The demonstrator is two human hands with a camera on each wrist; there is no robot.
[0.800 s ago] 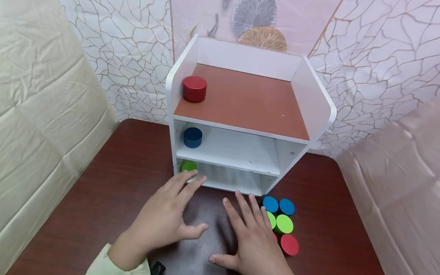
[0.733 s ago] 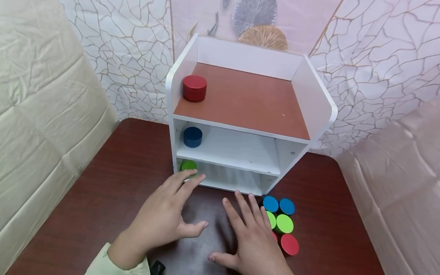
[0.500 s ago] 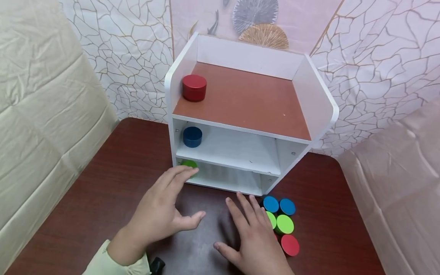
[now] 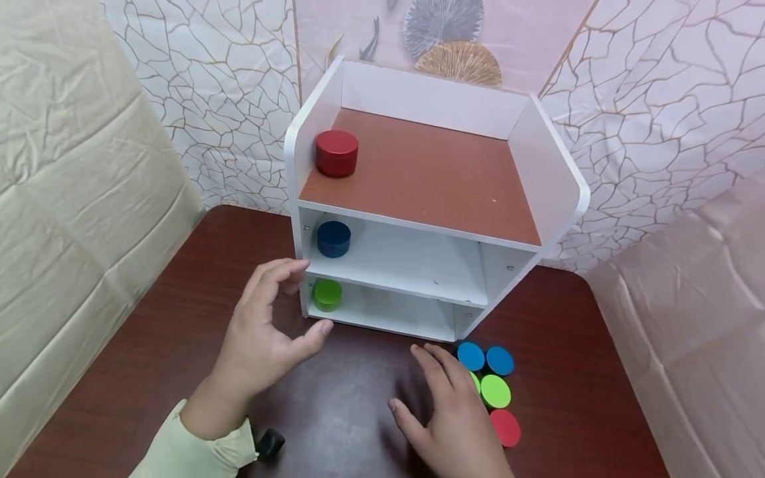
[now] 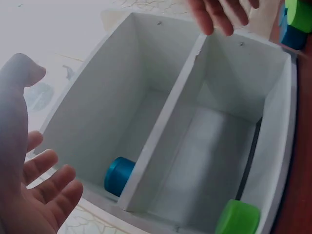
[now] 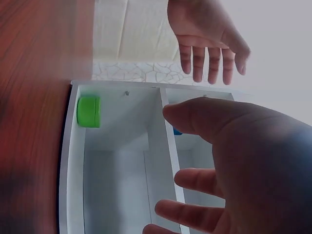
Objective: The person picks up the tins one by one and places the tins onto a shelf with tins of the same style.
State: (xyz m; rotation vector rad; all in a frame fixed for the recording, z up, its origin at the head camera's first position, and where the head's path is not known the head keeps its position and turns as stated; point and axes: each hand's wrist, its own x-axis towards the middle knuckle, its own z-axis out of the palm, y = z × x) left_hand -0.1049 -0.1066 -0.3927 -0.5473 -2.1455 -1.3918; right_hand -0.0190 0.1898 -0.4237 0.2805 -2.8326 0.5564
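Note:
My left hand (image 4: 254, 345) is raised in front of the white shelf's left end, fingers loosely bent and thumb spread, holding nothing. Just right of it, a green round tin (image 4: 327, 296) stands in the lowest compartment. A blue round tin (image 4: 333, 240) sits above it on the middle level, and a red round tin (image 4: 337, 154) on the brown top. My right hand (image 4: 459, 415) hovers over the table with nothing in its grasp. It partly hides a group of tins: two blue, including one blue lid (image 4: 499, 360), green ones (image 4: 495, 392) and a red one (image 4: 505, 427).
The white shelf unit (image 4: 412, 222) stands at the back of the dark red-brown table (image 4: 340, 405), with raised sides around its top. Patterned cloth (image 4: 221, 99) hangs behind it. A small black object (image 4: 270, 443) is beside the left cuff.
My left hand has moved left and up, so its fingers no longer overlap the green tin. My right hand has shifted slightly right and down, its fingers drawn closer together. The tins stay put.

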